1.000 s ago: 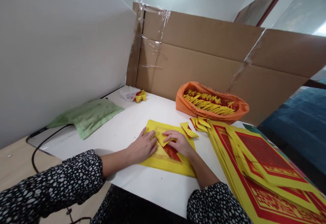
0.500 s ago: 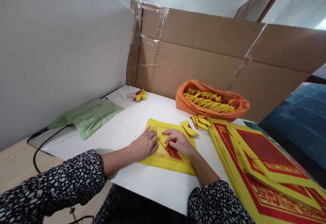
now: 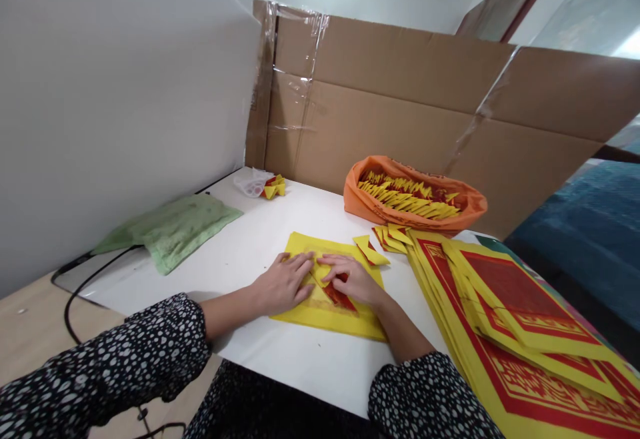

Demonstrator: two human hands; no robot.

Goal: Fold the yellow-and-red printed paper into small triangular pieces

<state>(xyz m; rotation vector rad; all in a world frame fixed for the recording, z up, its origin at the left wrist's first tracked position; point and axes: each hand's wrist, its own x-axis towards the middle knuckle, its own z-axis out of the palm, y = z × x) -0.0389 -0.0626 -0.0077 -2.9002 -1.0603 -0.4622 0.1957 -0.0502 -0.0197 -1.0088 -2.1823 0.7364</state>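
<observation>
A stack of yellow paper (image 3: pixel 325 324) lies on the white table in front of me. On it is a partly folded sheet of joss paper (image 3: pixel 341 298), yellow with a red printed side showing. My left hand (image 3: pixel 284 283) rests palm down on the sheet's left side, fingers stretched out. My right hand (image 3: pixel 354 280) has its fingers bent, with thumb and forefinger closed on the folded flap. The fingertips hide part of the fold. Just beyond my right hand sits a finished-looking folded piece (image 3: pixel 371 251), with several more folded pieces (image 3: pixel 393 238) beside it.
An orange bag (image 3: pixel 357 206) full of folded papers stands at the back. Large red-and-yellow sheets (image 3: pixel 500 332) are piled on the right. On the left lie a green cloth (image 3: pixel 195 222) and a black cable (image 3: pixel 75 292). Cardboard (image 3: pixel 390 79) stands behind the table (image 3: pixel 200 279).
My left hand has slid slightly up, its fingers reaching closer to my right hand. My right hand stays at the fold, almost unmoved.
</observation>
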